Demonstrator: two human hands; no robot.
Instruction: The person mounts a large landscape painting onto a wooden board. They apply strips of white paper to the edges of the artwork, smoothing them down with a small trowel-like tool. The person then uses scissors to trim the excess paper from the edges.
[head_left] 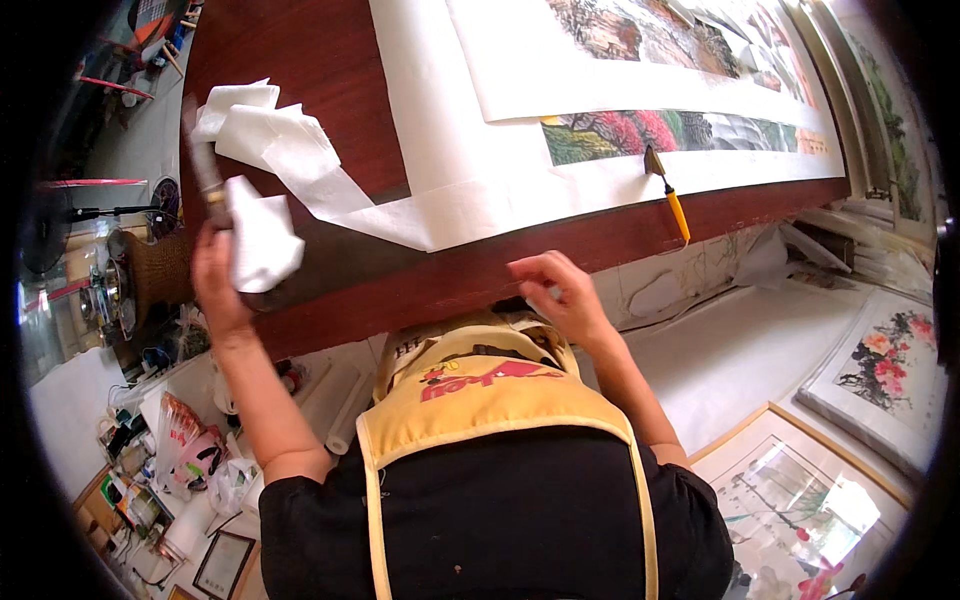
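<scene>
At the table's left side, my left hand (218, 270) is closed beside a crumpled piece of white paper (262, 240). A long, narrow tool (204, 160), smeared by motion, points up from the same hand; its kind is unclear. My right hand (562, 297) hovers by the near table edge, fingers loosely bent and thumb apart from them. A folded white paper strip (285, 140) trails over the dark red table to the large white sheet (440, 190). On that sheet lie colourful landscape paintings (605, 138). A yellow-handled tool with a dark triangular head (676, 212) rests across the lower painting's margin.
The dark red table (290, 45) has its near edge just ahead of me. A woven brown stool-like object (155, 268) stands at its left. Framed flower art (790, 500) and a flower painting (885, 365) lie at the right. Bags and clutter (190, 450) fill the lower left.
</scene>
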